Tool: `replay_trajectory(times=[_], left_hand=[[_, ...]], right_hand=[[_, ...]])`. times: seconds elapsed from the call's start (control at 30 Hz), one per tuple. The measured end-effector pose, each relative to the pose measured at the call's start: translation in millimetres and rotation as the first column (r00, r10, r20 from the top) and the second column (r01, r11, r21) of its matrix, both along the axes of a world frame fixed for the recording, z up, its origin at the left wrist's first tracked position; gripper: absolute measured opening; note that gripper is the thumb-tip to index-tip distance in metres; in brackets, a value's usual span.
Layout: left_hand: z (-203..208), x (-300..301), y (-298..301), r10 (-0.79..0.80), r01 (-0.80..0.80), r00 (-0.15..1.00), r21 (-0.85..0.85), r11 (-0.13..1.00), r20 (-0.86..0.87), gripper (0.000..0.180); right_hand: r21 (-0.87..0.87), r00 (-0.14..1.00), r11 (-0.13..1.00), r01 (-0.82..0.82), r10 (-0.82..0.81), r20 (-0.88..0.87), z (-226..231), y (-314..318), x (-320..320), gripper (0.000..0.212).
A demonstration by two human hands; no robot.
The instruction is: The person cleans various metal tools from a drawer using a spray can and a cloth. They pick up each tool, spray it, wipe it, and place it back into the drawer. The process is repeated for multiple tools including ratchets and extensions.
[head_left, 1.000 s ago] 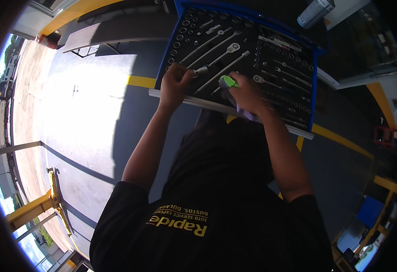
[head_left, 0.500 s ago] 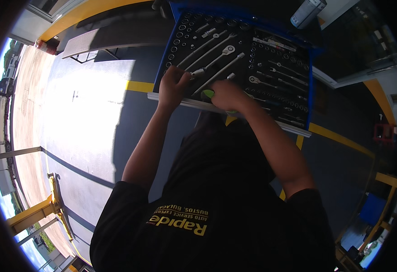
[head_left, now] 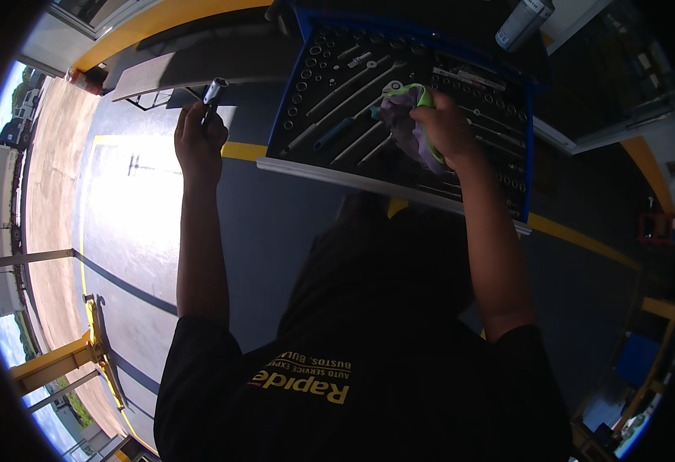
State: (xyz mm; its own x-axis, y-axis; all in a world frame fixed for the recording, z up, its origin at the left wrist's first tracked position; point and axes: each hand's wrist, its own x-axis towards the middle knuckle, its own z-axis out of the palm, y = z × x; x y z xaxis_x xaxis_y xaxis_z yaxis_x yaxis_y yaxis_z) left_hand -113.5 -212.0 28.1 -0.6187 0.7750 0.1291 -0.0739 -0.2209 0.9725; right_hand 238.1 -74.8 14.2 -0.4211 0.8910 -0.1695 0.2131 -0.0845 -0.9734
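My left hand (head_left: 200, 146) is raised beyond the left side of the open tool drawer (head_left: 307, 172), its fingers closed around a metal socket tool (head_left: 215, 90). The tool's shiny round end points up; its lower part is hidden in my fist. Over the middle of the drawer, my right hand (head_left: 447, 132) grips a crumpled purple rag (head_left: 405, 123) with green edging. The rag covers part of the tools below. Beside it lie a teal-handled tool (head_left: 334, 135) and several long bars in dark foam.
Rows of sockets (head_left: 297, 98) line the drawer's left side; slim wrenches (head_left: 499, 137) lie at the right. A spray can (head_left: 524, 25) stands on the cabinet's far right. A bench (head_left: 160, 75) is at the far left, and a yellow lift arm (head_left: 68, 362) at lower left.
My left hand has lifted out of the drawer and moved left with the socket tool. My right hand has moved up and right with the rag, which shows more fully.
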Motion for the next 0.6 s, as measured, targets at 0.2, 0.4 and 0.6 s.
replay_trajectory(times=[0.2, 0.4, 0.6], left_hand=[[-24.4, 29.5, 6.3, -0.078, 0.078, 0.997, -0.039, 0.996, -0.017, 0.013], [-20.9, 54.9, 31.4, -0.232, 0.224, 0.971, -0.128, 0.966, -0.050, 0.013], [-3.8, 86.6, 54.8, -0.553, 0.427, 0.609, -0.353, 0.833, -0.568, 0.022]], right_hand=[[0.491, 0.926, 0.834, -0.253, 0.061, 0.374, -57.4, -53.2, -69.5, 0.033], [0.141, 0.842, 0.888, -0.437, 0.350, 0.410, -22.0, -83.6, -73.6, 0.032], [-0.426, 0.961, 0.902, -0.062, -0.061, -0.270, -37.8, -109.3, 63.7, 0.039]])
